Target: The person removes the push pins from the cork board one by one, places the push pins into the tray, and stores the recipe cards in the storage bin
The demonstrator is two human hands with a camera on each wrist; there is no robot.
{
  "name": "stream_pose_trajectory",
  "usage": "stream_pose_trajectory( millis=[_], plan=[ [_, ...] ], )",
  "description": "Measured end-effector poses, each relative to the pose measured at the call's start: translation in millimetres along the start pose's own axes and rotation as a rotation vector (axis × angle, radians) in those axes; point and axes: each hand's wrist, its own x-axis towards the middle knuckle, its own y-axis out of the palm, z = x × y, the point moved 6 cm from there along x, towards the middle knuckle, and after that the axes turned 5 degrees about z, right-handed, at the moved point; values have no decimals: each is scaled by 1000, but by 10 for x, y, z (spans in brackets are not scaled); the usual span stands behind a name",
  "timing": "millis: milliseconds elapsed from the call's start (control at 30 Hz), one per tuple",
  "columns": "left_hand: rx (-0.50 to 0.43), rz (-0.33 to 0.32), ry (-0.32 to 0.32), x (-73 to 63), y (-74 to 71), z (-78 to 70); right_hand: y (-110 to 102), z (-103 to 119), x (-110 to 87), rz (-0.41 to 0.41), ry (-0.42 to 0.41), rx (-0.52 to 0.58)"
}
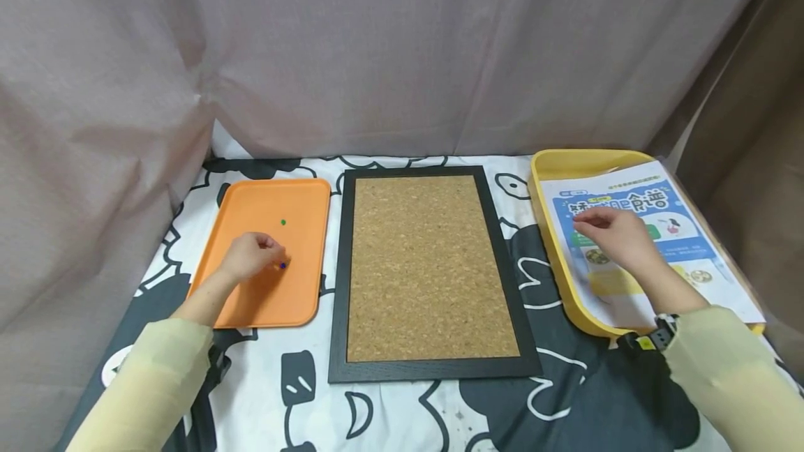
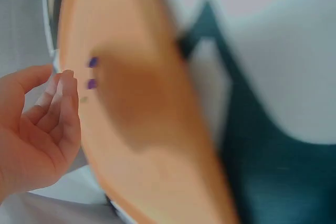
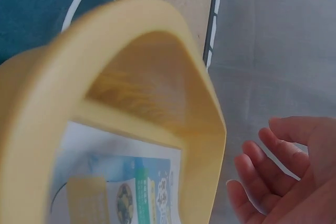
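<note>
Over the orange tray [image 1: 301,201] on the left hovers my left hand [image 1: 251,257], its fingers loosely bent. Its thumb stands apart from the fingertips in the left wrist view, with nothing between them. A tiny blue piece [image 1: 283,266] lies close by the fingertips, and a tiny green piece [image 1: 283,222] lies farther back on the tray. Two blue-purple pieces [image 2: 92,84] show in the left wrist view. My right hand [image 1: 618,236] hovers over a printed sheet [image 1: 685,250] in the yellow bin [image 1: 553,291], fingers relaxed and holding nothing.
A cork board [image 1: 433,270] in a black frame [image 1: 433,370] lies between the tray and the bin. Beneath everything is a black-and-white patterned cloth [image 1: 389,410]. A grey curtain [image 1: 402,54] hangs behind, and a brown curtain [image 1: 754,138] hangs at the right.
</note>
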Motion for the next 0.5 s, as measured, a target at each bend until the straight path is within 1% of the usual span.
stream_pose_trajectory(
  millis=[167, 267, 400, 433, 500],
  plan=[
    [38, -74, 100, 7, -161, -307, 12, 130, 60, -16, -18, 11],
    [42, -126, 158, 26, -252, -526, 18, 271, 108, -51, -42, 23],
    [12, -176, 225, 45, -316, -850, 40, 492, 157, -100, -65, 31],
    [-1, -184, 247, 45, -322, -936, 48, 550, 163, -111, -80, 31],
    [2, -211, 302, 38, -325, -1108, 69, 671, 174, -134, -125, 14]
  ],
)
